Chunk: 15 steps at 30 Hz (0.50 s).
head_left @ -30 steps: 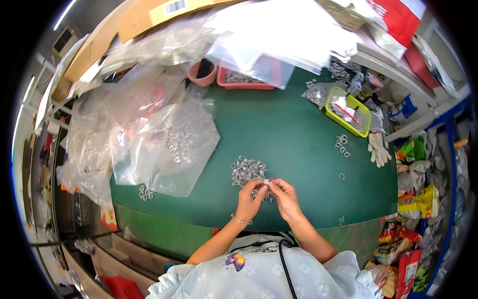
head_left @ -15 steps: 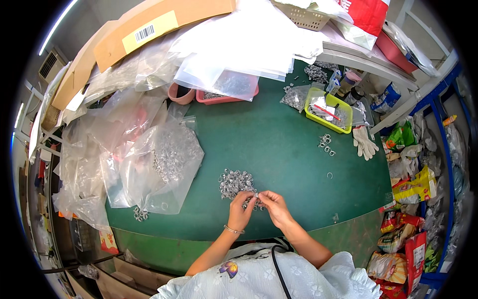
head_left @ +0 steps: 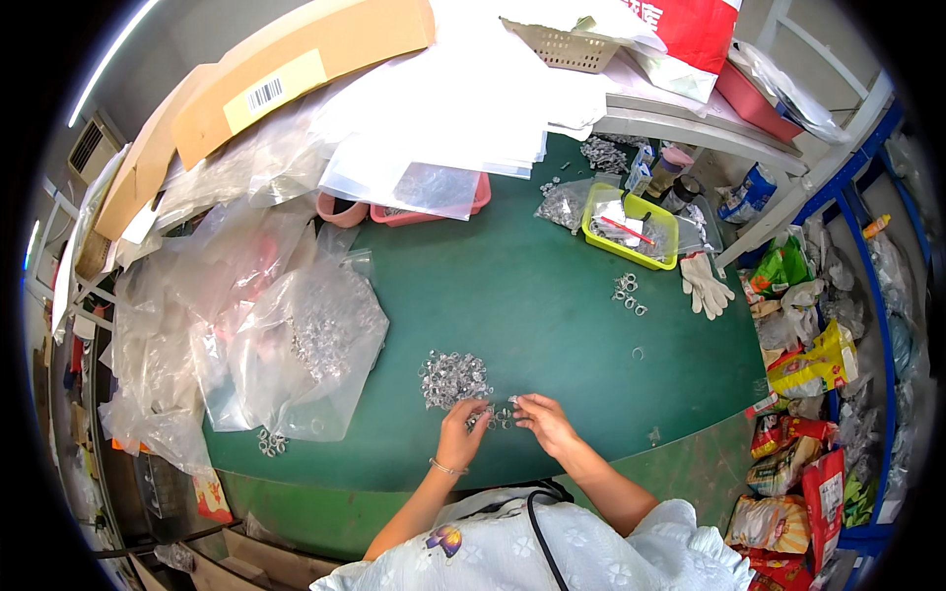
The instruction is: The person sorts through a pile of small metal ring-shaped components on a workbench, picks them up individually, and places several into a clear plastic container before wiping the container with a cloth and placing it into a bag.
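A pile of small silver metal rings (head_left: 453, 377) lies on the green table (head_left: 552, 295) just in front of me. My left hand (head_left: 463, 429) sits at the pile's near edge with its fingertips pinched on a few small rings. My right hand (head_left: 542, 422) is beside it, fingers curled, pinching small rings (head_left: 501, 414) between the two hands. What exactly each fingertip holds is too small to make out.
Clear plastic bags (head_left: 296, 335) with more rings spread over the table's left. A yellow-green tray (head_left: 631, 229) and white glove (head_left: 706, 286) lie at the right, loose rings (head_left: 629, 294) near them. A red tray (head_left: 434, 209), paper sheets and cardboard (head_left: 286, 74) stand behind.
The view has shifted, so the table sits lower and farther left in the picture. Both hands stay at the ring pile, still working small rings between the fingertips.
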Tool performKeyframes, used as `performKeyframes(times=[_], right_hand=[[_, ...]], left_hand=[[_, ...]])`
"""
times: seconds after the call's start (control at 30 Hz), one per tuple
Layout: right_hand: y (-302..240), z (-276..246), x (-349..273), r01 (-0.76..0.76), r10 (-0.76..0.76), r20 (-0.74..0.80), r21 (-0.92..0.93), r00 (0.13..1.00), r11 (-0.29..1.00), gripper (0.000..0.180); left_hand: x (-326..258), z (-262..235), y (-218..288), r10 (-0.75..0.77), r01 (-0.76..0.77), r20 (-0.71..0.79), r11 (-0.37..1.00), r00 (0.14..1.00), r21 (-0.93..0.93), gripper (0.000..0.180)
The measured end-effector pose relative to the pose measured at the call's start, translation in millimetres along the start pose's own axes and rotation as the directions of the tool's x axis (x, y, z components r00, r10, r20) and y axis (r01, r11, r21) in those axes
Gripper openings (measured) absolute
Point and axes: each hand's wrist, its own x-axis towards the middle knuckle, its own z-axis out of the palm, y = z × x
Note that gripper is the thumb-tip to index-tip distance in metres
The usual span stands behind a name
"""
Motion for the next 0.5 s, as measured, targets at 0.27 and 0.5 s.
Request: performKeyframes(times=[0.27, 0.5], right_hand=[[-1, -38, 13, -0.005, 0.004, -0.076, -0.012, 0.997, 1.000, 0.016], [-13, -9, 87, -0.020, 0.011, -0.051, -0.169, 0.999, 0.985, 0.018]], left_hand=[[-8, 4, -15, 0.002, -0.009, 0.120, 0.998, 0.993, 0.064, 0.026], [-19, -5, -16, -0.042, 0.027, 0.142, 0.994, 0.989, 0.106, 0.028]])
